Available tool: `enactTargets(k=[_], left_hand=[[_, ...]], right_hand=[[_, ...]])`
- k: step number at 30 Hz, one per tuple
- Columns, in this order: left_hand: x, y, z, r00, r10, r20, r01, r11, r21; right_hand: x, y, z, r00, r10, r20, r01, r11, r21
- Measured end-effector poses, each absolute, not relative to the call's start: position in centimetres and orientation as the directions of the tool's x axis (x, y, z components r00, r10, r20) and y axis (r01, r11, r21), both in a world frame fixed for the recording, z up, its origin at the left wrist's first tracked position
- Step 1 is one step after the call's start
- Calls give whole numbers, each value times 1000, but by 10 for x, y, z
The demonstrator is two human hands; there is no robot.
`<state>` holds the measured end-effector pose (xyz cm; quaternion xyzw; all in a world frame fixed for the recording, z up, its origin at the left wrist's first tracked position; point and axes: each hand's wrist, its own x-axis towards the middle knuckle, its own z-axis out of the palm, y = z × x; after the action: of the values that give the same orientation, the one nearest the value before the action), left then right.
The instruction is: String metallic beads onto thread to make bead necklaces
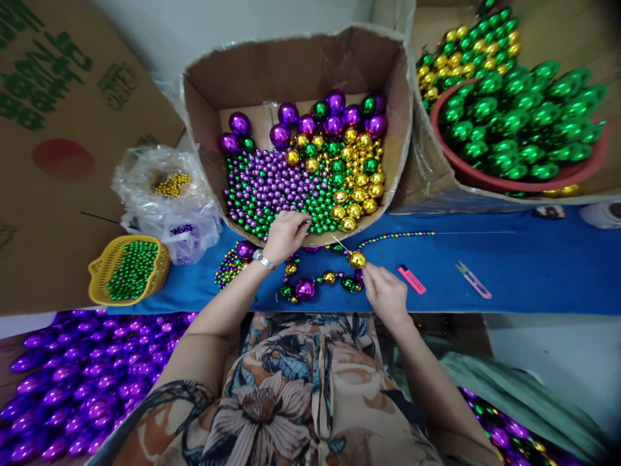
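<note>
Blue cloth [538,272] covers the table, and a big open box [295,71] full of shiny beads sits on it. Left of the big box stands a tall brown card [29,220] with big green writing [36,77], but I cannot read the words. A red spot [63,159] is printed under the writing. Right of the big box, past its front corner, lies a pink lighter [411,279] with dark marks too small to read.

The big box's front edge is right under the left hand [286,236]. That hand's fingertips are bunched close together over the beads; I cannot tell if they hold one. In front of the big box, the right hand [388,294] pinches a gold ball [356,259] tight, with no gap. A thin needle [340,244] pokes out of the ball toward the big box. From near the ball, a string of tiny beads [398,237] runs off to the right of the big box and ends in bare thread. A chain of bigger balls [305,289] lies between the big box and the table's front edge.

Most of the room to move is right of the big box, where the cloth spreads wide around the lighter and some pink snippers [473,279]. Left of the big box, a yellow basket [158,277] of green beads takes up the corner.
</note>
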<state>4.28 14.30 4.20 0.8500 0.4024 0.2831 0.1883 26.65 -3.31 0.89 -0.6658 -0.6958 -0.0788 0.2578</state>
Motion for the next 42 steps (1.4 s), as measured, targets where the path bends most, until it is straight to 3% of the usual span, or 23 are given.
enactTargets(k=[8,15,22,28,33,38,42], left_hand=[[44,154,47,503,810,303,739,-584,335],[32,151,43,615,757,219,733,-652,195],[36,149,43,598,745,297,720,-661,209],[79,172,58,615,696,370,612,-717,334],[139,217,67,676,666,316,521,-735,435],[150,232,81,670,691,271,601,-720,348],[93,210,90,713,688,139,667,-726,168]], right_hand=[[273,-37,8,43,892,451,966,78,-246],[269,-34,7,37,884,466,969,82,-233],[270,-33,8,29,884,466,965,96,-242],[270,-31,10,30,875,483,958,113,-263],[269,-28,12,64,872,485,949,97,-299],[272,-33,14,103,865,491,943,73,-326],[277,-38,11,89,874,477,948,73,-311]])
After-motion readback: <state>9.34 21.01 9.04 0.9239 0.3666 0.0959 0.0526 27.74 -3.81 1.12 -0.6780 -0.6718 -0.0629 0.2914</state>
